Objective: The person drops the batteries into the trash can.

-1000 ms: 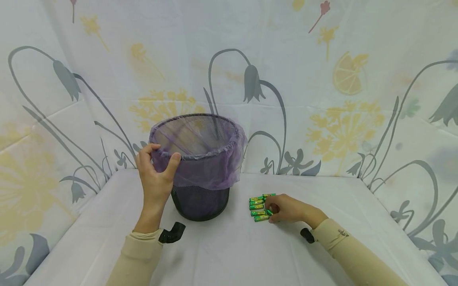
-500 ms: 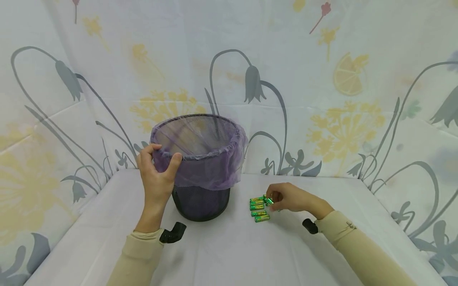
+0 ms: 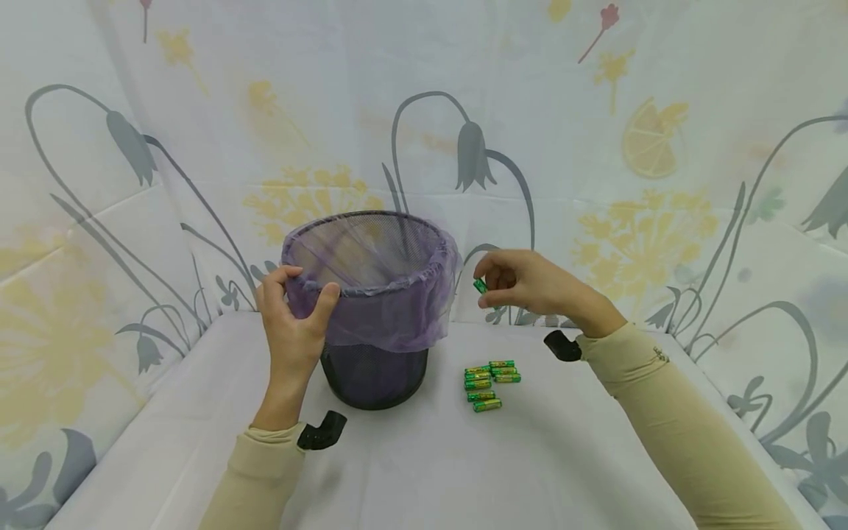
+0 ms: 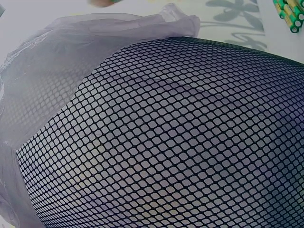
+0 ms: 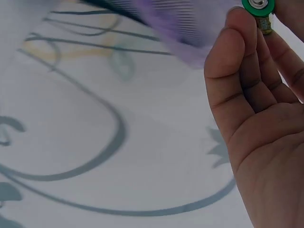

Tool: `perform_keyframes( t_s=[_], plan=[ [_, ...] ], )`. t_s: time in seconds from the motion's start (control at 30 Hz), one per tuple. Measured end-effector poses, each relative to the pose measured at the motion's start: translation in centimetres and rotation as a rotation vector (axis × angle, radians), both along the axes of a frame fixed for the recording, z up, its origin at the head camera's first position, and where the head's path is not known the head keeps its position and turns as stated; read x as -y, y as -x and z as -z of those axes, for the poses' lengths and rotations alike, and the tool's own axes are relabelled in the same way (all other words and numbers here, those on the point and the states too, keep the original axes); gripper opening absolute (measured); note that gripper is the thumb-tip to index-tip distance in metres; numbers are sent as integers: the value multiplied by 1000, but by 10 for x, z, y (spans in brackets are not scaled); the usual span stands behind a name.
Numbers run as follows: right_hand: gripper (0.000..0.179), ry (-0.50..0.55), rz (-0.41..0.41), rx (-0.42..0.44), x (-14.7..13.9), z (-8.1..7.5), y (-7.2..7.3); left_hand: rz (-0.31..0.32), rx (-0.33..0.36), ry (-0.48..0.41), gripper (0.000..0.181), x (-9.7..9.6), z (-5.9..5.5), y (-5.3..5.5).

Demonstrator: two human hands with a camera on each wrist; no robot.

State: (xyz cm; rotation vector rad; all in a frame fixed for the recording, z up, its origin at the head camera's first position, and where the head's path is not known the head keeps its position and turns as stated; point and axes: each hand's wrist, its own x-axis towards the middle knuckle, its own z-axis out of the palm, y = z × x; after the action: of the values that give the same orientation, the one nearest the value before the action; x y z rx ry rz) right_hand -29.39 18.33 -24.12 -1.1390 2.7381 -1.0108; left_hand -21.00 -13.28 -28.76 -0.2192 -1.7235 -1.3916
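My left hand (image 3: pixel 291 324) grips the near-left rim of a black mesh wastebasket (image 3: pixel 374 379), thumb outside at the front. A thin purple bin liner (image 3: pixel 380 320) is folded over the rim and hangs down the outside. To the right of the basket, raised above the table, my right hand (image 3: pixel 530 283) pinches one green battery (image 3: pixel 480 285) between thumb and fingers. Its metal end shows close up in the right wrist view, where the battery (image 5: pixel 260 12) sits at the fingertips. The left wrist view is filled by the basket's mesh (image 4: pixel 166 123), with the left hand out of sight.
Several green-and-yellow batteries (image 3: pixel 486 384) lie in a loose group on the white tablecloth (image 3: pixel 424 471), right of the basket. A flower-printed curtain (image 3: pixel 563 147) stands behind and at both sides. A black camera mount (image 3: pixel 321 430) sits at the left wrist.
My right hand has picked a battery from the group, lifted it up off the table and brought it near rim height. The left hand keeps its hold on the basket rim.
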Motion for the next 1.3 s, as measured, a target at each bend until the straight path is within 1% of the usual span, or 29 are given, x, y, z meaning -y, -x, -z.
perform_keyframes(
  t_s=[0.1,0.2,0.27,0.4,0.47,0.53,0.67,0.77,0.93,1.13,1.3],
  plan=[
    [30,58,-32,-32,13,-22,1,-1,7,4,48,0,0,0],
    [31,108,-70,-68,29,-39,4,-6,11,4,48,1,1,1],
    [31,124,-86,-83,42,-47,7,-9,12,1,48,2,4,5],
    [30,120,-96,-112,69,-55,16,-16,20,-3,50,10,18,17],
    [30,110,-104,-123,82,-56,21,-16,24,0,51,14,24,23],
    [30,102,-115,-133,94,-56,25,-16,23,3,52,16,27,26],
    [30,87,-122,-132,114,-54,33,-10,21,10,53,16,28,28],
    [30,57,-117,-113,124,-51,37,-13,15,15,53,15,28,29],
    [30,1,-99,-90,135,-45,43,-18,-1,24,53,15,28,31],
    [30,-61,-84,-86,143,-36,48,-15,20,24,53,15,29,30],
    [30,-104,-72,-95,149,-33,51,-9,29,18,53,16,28,30]
  ],
)
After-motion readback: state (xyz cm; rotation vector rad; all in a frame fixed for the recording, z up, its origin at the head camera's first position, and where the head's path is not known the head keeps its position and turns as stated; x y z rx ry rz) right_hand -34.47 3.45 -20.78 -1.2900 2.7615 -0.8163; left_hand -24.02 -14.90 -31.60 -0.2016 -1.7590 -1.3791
